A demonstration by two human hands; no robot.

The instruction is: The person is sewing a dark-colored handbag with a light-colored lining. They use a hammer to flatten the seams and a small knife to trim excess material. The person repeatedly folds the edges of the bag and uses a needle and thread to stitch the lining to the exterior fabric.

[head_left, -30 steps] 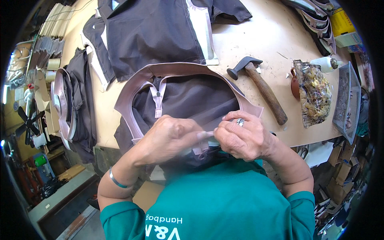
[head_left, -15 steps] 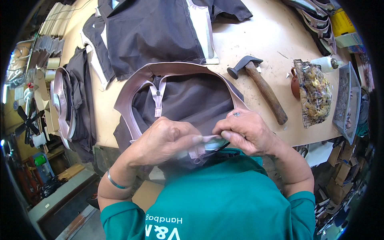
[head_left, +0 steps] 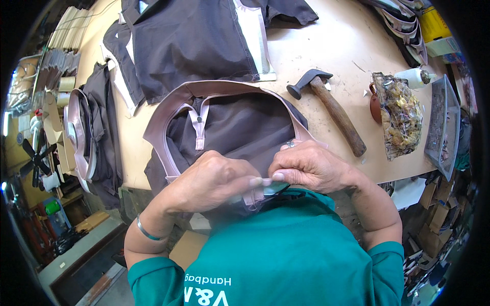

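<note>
The grip is formed at the near edge of the workbench (head_left: 326, 41), where the left hand (head_left: 214, 181) and the right hand (head_left: 311, 166) meet thumb to thumb on the near rim of the bag panel (head_left: 229, 122). The panel is spread directly beyond the grip. A strap tab (head_left: 198, 122) lies on it, beyond and left of the grip. Further beyond, fabric pieces (head_left: 199, 46) are laid flat. To the right of the grip a hammer (head_left: 329, 104) lies on the bench; further right a clear bag of small parts (head_left: 400, 115) is placed, with a mesh tray (head_left: 444, 122) at its right. Far left of the grip, stacked panels (head_left: 89, 132) hang over the bench edge.
</note>
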